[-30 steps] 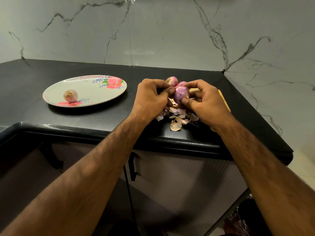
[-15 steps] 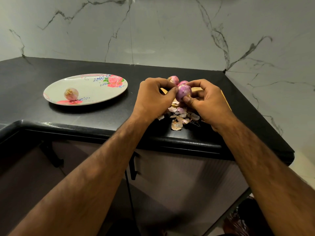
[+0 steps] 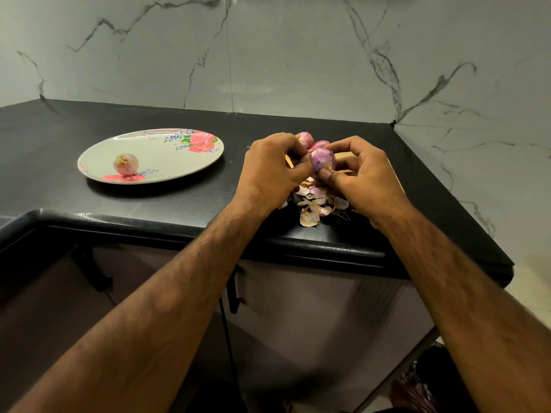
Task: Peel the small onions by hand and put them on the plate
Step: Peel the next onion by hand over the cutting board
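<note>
One peeled onion (image 3: 125,164) lies on the plate (image 3: 167,138), left of centre in the frame, near the plate's front rim. Work in hand is the second onion (image 3: 323,159), purple and glossy, held off the counter (image 3: 59,129) just right of centre.

- Right hand (image 3: 366,177) grips it, thumb below and curled fingers above. Judged to be the steadying grip.
- Left hand (image 3: 272,171) is curled, with the thumb tip pressed on the onion's left flank, apparently picking at leftover skin. Whether a flap is caught cannot be told.
- Both hands work directly above the loose skins (image 3: 314,204), so scraps fall in one pile near the counter's front edge. The pile is well apart from the plate, which is kept for clean bulbs.
- Two more onions (image 3: 304,139) wait unpeeled just behind the fingers.

Estimate: second peel nearly complete, transfer to the plate not yet done.
</note>
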